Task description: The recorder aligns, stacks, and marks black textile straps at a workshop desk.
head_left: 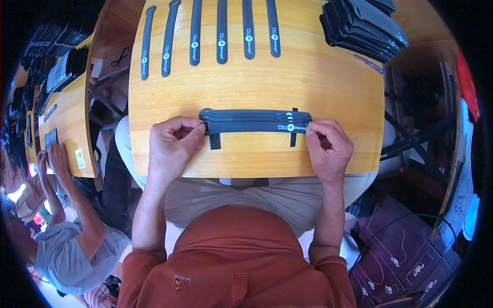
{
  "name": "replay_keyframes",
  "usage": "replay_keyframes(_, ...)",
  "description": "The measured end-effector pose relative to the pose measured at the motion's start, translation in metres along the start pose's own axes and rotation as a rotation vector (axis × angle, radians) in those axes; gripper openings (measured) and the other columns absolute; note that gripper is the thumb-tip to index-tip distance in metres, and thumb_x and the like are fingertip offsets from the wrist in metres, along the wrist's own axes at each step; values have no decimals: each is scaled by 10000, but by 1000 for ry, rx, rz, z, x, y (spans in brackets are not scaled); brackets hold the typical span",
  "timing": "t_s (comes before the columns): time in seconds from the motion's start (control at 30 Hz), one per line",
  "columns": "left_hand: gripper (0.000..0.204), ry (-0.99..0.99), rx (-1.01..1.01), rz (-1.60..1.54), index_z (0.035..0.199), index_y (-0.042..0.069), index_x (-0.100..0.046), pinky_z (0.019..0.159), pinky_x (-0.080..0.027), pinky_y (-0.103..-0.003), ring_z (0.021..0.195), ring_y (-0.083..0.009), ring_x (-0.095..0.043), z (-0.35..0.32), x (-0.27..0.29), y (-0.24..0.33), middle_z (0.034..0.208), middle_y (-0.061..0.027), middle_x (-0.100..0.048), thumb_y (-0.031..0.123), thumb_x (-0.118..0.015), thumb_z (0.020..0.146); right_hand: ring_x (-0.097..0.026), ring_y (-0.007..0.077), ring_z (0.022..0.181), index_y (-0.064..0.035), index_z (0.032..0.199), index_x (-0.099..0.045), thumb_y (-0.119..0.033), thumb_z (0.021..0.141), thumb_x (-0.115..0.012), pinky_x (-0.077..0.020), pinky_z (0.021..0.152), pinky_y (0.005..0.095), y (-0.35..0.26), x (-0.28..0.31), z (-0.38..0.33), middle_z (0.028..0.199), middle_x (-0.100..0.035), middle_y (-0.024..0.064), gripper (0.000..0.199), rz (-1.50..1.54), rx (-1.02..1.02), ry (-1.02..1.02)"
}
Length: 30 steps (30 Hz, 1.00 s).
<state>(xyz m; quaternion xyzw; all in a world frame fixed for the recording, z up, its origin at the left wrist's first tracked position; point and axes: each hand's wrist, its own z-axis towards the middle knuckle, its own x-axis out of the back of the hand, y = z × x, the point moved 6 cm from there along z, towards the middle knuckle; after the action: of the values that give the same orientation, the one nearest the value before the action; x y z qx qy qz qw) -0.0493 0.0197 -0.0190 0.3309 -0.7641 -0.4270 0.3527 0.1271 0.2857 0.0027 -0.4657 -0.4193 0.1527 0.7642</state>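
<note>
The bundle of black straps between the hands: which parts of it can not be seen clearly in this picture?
Head view:
- Left end of the strap bundle: hidden by the left hand.
- Right end: under the right hand fingertips.
- Number of straps in it: edges overlap, too thin to count.
- Cross bands beneath: mostly hidden by the bundle.

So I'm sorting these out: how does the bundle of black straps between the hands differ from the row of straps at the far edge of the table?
The bundle is stacked, lying crosswise; the far row lies spread singly, each strap lengthwise. The left hand and right hand pinch the bundle's ends; nothing touches the row. Both are black straps with round labels.
</note>
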Motion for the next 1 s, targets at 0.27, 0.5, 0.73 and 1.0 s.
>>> replay_keyframes(0.27,80,4,30,26,961,-49,-747,565,-495,-182,609,-39,-619,-1,2,3,727,-26,-703,30,-739,947,-642,119,690,9,913,-708,72,850,-709,-486,581,242,-2,-2,0,856,-693,90,88,-3,9,0)
replay_keyframes(0.5,79,-21,25,-67,966,-47,-744,579,-507,-195,627,-47,-626,2,2,-6,750,-31,-710,30,-737,949,-637,119,686,14,913,-707,77,846,-706,-484,578,241,0,-2,0,863,-693,91,92,8,40,-2)
replay_keyframes(0.73,88,-55,19,-78,983,-54,-738,597,-517,-201,643,-53,-635,2,0,-2,766,-37,-717,28,-736,951,-626,106,697,15,928,-713,72,856,-711,-475,589,230,0,0,-1,877,-693,82,92,-14,40,-3)
replay_keyframes(1.0,91,-62,-8,-42,993,-56,-742,606,-526,-201,646,-51,-639,0,0,3,773,-44,-725,25,-726,956,-621,107,706,15,930,-714,62,869,-718,-464,591,226,-3,-1,-1,885,-692,81,77,-11,35,-9)
